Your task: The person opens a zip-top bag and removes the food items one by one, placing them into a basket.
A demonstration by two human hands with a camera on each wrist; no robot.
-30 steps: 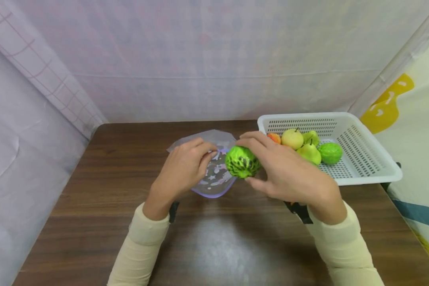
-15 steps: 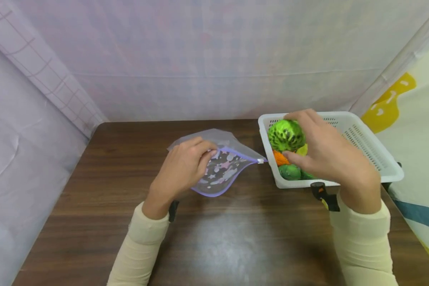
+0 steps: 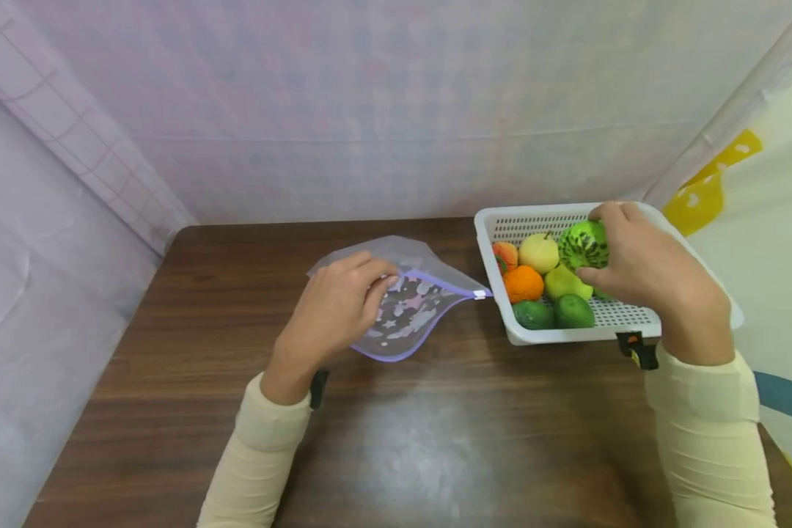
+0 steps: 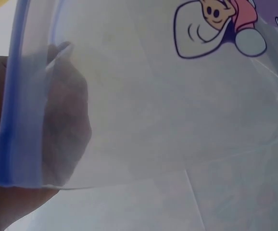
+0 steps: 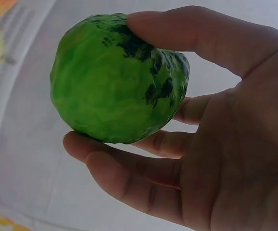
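Note:
My left hand [image 3: 336, 308] pinches the rim of a clear plastic zip bag [image 3: 409, 323] with a purple edge, whose mouth gapes. In the left wrist view, the see-through bag [image 4: 139, 115] fills most of the picture, with a cartoon print at its top and my fingers partly behind its film. At the basket, my right hand [image 3: 660, 271] holds a bumpy green custard apple [image 3: 581, 246] with dark patches. The right wrist view shows this custard apple [image 5: 105, 86] between thumb and fingertips.
The white basket [image 3: 495, 220] holds an orange [image 3: 523, 284], a pale round pear [image 3: 539, 253], a yellow-green pear [image 3: 567, 282], a red-orange fruit [image 3: 505, 255] and green fruits [image 3: 573, 312]. The bag's white slider [image 3: 479, 294] is close to the basket's left wall. Brown table [image 3: 396, 440] extends in front.
My right hand has carried the custard apple rightward, from over the bag to over the basket. My left hand has stayed at the bag's rim.

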